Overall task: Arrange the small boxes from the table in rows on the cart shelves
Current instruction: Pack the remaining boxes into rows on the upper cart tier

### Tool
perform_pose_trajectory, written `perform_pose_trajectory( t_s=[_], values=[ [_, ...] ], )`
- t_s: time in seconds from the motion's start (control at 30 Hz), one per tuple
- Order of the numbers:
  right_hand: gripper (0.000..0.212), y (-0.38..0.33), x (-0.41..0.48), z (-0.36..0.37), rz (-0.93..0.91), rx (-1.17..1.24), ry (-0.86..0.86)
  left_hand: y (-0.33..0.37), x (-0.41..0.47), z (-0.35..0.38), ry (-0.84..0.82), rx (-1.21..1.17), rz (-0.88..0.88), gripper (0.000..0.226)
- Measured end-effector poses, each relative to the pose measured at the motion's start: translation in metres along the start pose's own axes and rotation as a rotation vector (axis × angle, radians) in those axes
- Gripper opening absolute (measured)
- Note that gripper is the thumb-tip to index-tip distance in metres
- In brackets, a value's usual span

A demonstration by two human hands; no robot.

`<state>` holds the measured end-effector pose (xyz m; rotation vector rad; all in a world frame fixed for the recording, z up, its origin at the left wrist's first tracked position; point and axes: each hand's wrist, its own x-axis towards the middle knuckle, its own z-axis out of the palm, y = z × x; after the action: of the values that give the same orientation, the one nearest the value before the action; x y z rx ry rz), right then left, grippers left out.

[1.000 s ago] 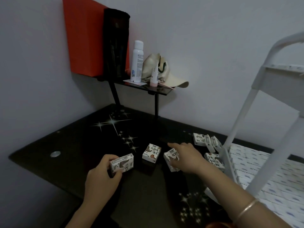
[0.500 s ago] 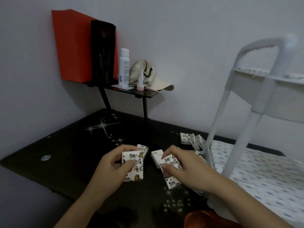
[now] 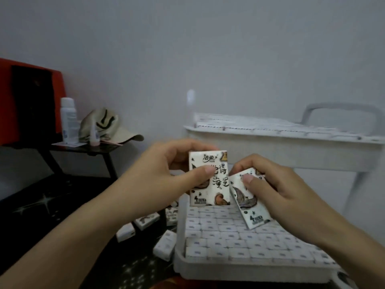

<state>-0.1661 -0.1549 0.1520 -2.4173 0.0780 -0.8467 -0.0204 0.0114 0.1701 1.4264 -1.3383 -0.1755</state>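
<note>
Black table (image 3: 41, 205), a few loose small boxes (image 3: 146, 220) lying on it beside a white cart (image 3: 270, 161), lower cart shelf (image 3: 229, 272) packed with rows of boxes (image 3: 229, 236), upper cart shelf (image 3: 270, 133) blurred, raised black stand (image 3: 93, 148) bearing white bottle (image 3: 67, 119), beige cap (image 3: 104, 126), red box (image 3: 60, 80).

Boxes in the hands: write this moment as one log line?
left hand: holds upright box | right hand: holds tilted box | place: over lower shelf | table: loose boxes

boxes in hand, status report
Left hand grips one box, right hand grips a second box. Both over the lower shelf, already lined with rows. Nothing blocking.
</note>
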Motion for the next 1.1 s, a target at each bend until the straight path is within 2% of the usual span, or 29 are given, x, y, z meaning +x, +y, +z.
perform_pose_trajectory(
  t_s=[0.1, 0.23, 0.47, 0.6, 0.7, 0.8, 0.9, 1.0, 1.1],
  values=[
    [0.024, 0.012, -0.012, -0.036, 0.023, -0.021, 0.078, 0.02, 0.034, 0.024, -0.13, -0.043, -0.024, 0.029],
    [0.025, 0.023, -0.02, -0.08, 0.099, -0.009, 0.146, 0.043, 0.082, 0.053, -0.207, 0.005, -0.008, 0.022],
    [0.034, 0.036, -0.009, -0.146, 0.174, -0.026, 0.242, 0.081, 0.171, 0.084, -0.197, 0.079, 0.047, 0.023],
    [0.028, 0.041, 0.012, -0.177, 0.146, -0.081, 0.305, 0.086, 0.222, 0.097, -0.143, 0.14, 0.021, 0.025],
    [0.012, 0.044, 0.032, -0.203, 0.124, -0.182, 0.32, 0.083, 0.256, 0.106, -0.114, 0.202, 0.003, 0.031],
    [0.017, 0.054, 0.055, -0.226, 0.162, -0.214, 0.365, 0.077, 0.284, 0.113, -0.104, 0.376, 0.036, 0.023],
    [0.025, 0.064, 0.079, -0.238, 0.209, -0.258, 0.361, 0.069, 0.306, 0.117, -0.087, 0.468, 0.038, 0.021],
    [0.029, 0.073, 0.1, -0.243, 0.238, -0.301, 0.327, 0.06, 0.323, 0.123, -0.148, 0.509, 0.031, 0.022],
    [0.023, 0.081, 0.115, -0.244, 0.254, -0.523, 0.225, 0.046, 0.338, 0.133, -0.152, 0.553, 0.035, 0.019]
  ],
)
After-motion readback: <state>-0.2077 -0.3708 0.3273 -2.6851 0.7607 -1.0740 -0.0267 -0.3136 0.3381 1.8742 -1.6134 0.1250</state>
